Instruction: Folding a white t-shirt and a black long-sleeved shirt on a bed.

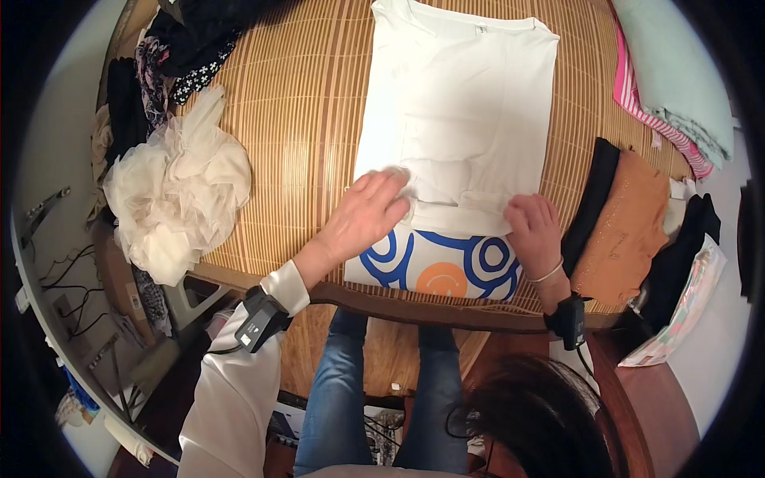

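A white shirt (478,88) lies spread on the bamboo mat, its neckline at the far end. Its near end is turned up into a narrow folded band. From under that band shows a white piece with blue rings and an orange round face (442,279); whether it is part of the shirt I cannot tell. My left hand (366,213) is closed at the left end of the band, fingertips curled on the cloth. My right hand (534,225) pinches the shirt at the band's right end. Slight blur covers the fingertips of both hands.
A crumpled cream tulle garment (179,187) lies at left, with dark clothes (187,40) behind it. Folded black and orange-brown garments (625,227) sit at right, near a clear-wrapped package (677,311). A pale green cloth (677,64) is at the far right.
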Demonstrator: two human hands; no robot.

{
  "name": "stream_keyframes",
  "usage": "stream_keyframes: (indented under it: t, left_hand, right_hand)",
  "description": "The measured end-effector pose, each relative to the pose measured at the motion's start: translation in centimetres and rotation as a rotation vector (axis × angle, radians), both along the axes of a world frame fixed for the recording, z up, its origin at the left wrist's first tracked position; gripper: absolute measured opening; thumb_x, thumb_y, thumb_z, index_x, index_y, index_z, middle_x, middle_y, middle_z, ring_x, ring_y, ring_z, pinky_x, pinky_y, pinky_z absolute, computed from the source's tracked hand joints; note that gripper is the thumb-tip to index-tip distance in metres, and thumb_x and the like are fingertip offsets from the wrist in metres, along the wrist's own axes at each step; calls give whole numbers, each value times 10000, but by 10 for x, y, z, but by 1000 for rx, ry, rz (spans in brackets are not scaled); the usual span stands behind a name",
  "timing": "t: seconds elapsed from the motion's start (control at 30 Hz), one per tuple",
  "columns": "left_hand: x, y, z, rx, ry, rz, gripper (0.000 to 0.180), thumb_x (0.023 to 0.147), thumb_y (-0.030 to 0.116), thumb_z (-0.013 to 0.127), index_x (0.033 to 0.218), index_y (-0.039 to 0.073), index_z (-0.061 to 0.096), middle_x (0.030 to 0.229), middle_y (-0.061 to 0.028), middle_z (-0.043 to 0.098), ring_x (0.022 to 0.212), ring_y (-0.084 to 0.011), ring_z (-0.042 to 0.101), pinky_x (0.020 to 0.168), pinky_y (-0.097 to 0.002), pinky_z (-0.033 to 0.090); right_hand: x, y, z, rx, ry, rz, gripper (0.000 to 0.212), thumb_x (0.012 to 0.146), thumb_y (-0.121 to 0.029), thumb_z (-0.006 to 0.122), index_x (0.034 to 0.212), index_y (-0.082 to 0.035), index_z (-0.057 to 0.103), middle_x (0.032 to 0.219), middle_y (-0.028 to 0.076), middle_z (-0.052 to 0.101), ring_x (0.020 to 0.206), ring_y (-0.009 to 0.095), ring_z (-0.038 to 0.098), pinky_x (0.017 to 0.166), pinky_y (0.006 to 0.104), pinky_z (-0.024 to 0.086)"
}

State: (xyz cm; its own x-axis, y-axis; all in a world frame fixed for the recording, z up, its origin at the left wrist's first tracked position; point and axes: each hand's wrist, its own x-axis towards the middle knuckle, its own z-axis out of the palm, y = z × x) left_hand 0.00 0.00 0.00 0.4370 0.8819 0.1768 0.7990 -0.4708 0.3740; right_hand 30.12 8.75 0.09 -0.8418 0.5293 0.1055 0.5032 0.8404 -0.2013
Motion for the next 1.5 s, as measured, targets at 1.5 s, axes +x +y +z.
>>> stream_keyframes:
  t: [1.5]
  left_hand:
    - [-20, 105, 26, -155, -143, 242, 229, 775, 138, 659, 979, 39, 633, 914, -87, 601, 951, -259, 548, 843, -423, 410]
  right_hand:
    - [-46, 122, 18, -589, 100, -136, 250, 787, -107, 646, 1022, -31, 610, 879, 139, 592, 818, 287, 595, 713, 343, 471]
